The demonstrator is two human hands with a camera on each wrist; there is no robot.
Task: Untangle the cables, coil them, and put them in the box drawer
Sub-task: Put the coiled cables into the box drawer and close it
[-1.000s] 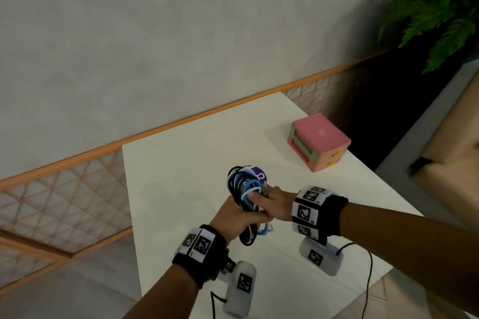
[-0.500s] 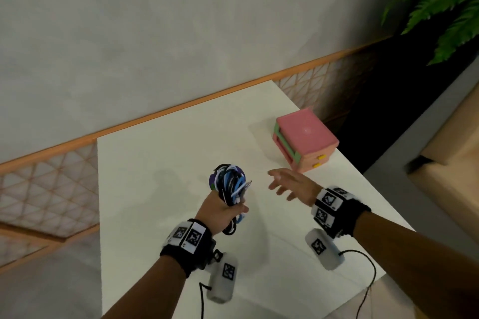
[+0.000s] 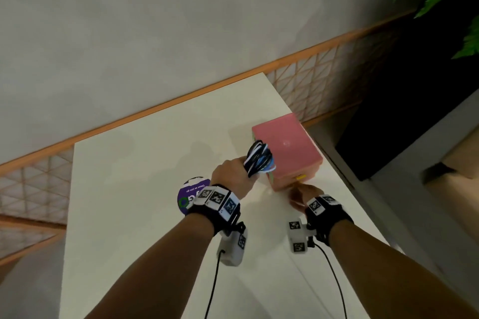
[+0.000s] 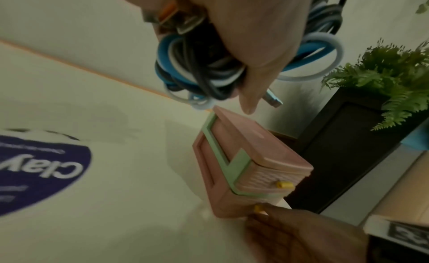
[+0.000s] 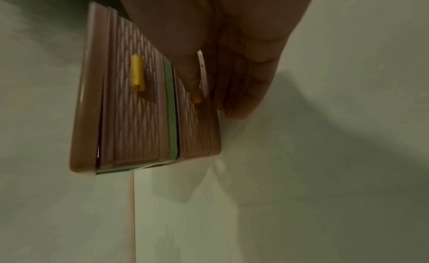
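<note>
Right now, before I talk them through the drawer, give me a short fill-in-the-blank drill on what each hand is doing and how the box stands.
1. The coiled cables are held in the ____ hand.
2. The right hand reaches the yellow handle of the ____ drawer of the pink box.
3. Both drawers of the box are ____.
4. The round sticker on the table is mostly ____ in colour.

Missing words: left; lower; closed; purple
</note>
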